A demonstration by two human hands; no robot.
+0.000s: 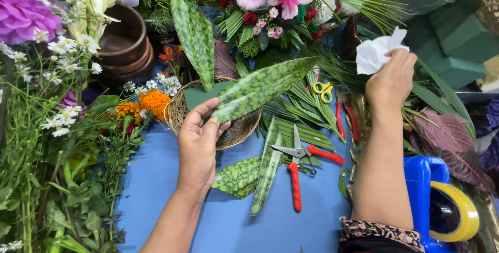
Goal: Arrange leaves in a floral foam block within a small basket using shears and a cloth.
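1. The left hand [197, 141] pinches the base of a long mottled green leaf [257, 88], whose blade runs out toward 2 o'clock over the small wicker basket [179, 112].
2. The basket sits on the blue surface [156, 180], holding a green foam block [200, 95] with another mottled leaf [195, 37] standing upright in it.
3. Judged from this, the held leaf is best kept low by its stem end, so the blade stays flat and unbent over the foam.
4. The right hand [391, 82], at 3 o'clock of the basket, is clenched round a crumpled white tissue [375, 53]; the forearm reaches straight up the frame.
5. Red-handled pruning shears [304, 164] lie open at 5 o'clock of the basket, clear of both hands.
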